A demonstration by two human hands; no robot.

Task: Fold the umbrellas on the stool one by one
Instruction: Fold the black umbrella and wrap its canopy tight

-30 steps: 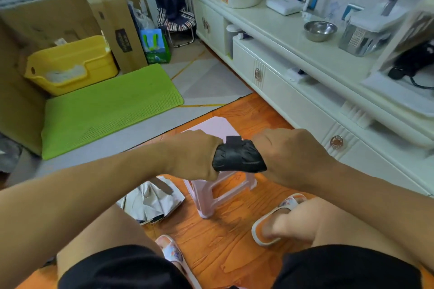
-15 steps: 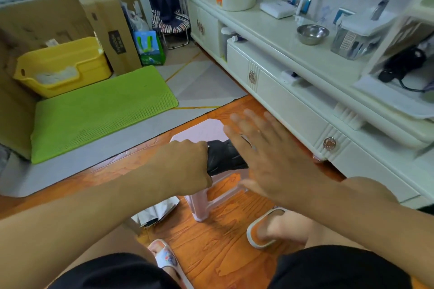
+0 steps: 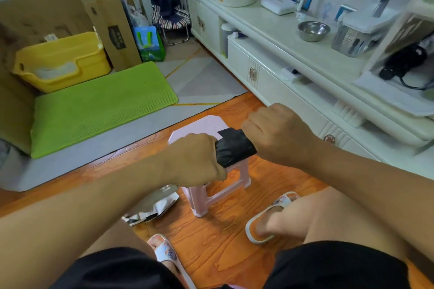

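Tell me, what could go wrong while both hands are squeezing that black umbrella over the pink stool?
1. The left hand and right hand grip the rolled black fabric umbrella in the air; if either lets go, the fabric might unroll.
2. A flap sticks out near the right hand, so the roll may end up lumpy.
3. The silver crumpled umbrella lies on the orange floor beside the pink plastic stool, close to the feet, and could get stepped on.

Nothing readable here tbh. The cardboard box (image 3: 110,28) has a dark label with print on it, but it's way too blurry to make out any words.
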